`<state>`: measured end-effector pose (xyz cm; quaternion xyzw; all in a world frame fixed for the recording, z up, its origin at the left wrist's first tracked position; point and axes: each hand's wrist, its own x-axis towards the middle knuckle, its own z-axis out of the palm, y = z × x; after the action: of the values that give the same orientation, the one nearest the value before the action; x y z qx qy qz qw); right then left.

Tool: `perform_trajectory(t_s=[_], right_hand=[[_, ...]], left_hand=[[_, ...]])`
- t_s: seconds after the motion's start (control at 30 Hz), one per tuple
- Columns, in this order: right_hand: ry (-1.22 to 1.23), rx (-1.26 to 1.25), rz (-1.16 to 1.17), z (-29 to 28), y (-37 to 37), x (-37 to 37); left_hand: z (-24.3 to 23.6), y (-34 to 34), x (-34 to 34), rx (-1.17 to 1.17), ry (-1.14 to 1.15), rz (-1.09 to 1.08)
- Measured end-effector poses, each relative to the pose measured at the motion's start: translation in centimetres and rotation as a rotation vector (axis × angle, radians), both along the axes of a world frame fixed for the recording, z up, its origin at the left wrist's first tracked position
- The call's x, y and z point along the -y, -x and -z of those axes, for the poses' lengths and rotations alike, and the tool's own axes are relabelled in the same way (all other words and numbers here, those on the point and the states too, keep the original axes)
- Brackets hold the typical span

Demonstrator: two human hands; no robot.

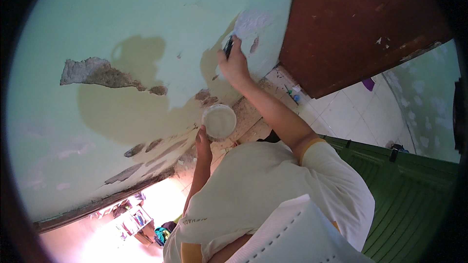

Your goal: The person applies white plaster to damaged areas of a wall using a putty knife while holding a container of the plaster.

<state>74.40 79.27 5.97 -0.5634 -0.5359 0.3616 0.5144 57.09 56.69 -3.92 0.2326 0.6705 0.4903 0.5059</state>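
Observation:
My right hand (235,65) is raised to the pale green wall (180,14), its fingers closed round a slim black-handled tool (228,47). The tool's far end meets the wall at the edge of a whitish smeared patch (251,21); its exact shape is too small to make out. Lower down, my left hand (202,141) grips a round white tub (219,122) by its side, the thumb at the rim. Pale, off-white material lies inside the tub. A small bare spot (254,44) in the paint is just right of my right hand.
Flaked plaster (100,74) marks the wall at left, with several smaller chips below. A brown door panel (360,24) stands at upper right. Behind me at right is a green slatted surface (409,199). White floor tiles (343,112) and a bright area with shelves (134,221) show lower down.

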Motion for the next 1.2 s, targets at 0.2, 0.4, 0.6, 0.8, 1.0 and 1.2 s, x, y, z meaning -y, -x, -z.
perform_trajectory(t_s=[0.2,0.4,0.6,0.8,1.0,1.2], right_hand=[[-0.002,-0.163,0.016,-2.4,-3.2,3.8],[0.044,-0.027,0.205,1.3,-8.1,-4.0],[-0.002,-0.093,0.023,0.8,-3.5,0.4],[0.192,-0.662,-0.147,-2.9,-5.9,6.1],[0.176,-0.910,-0.027,-0.8,-12.2,4.2],[0.047,-0.770,0.110,-0.5,-14.8,0.7]], left_hand=[[1.2,0.5,0.5,0.002,-0.006,0.030],[2.1,1.2,0.5,0.067,-0.076,0.076],[1.3,0.9,0.3,0.006,-0.029,0.085],[1.4,1.0,-0.5,0.053,-0.025,0.054],[-0.7,0.0,-1.1,0.048,-0.023,0.054],[-0.8,-1.0,-1.6,0.062,-0.027,0.038]])
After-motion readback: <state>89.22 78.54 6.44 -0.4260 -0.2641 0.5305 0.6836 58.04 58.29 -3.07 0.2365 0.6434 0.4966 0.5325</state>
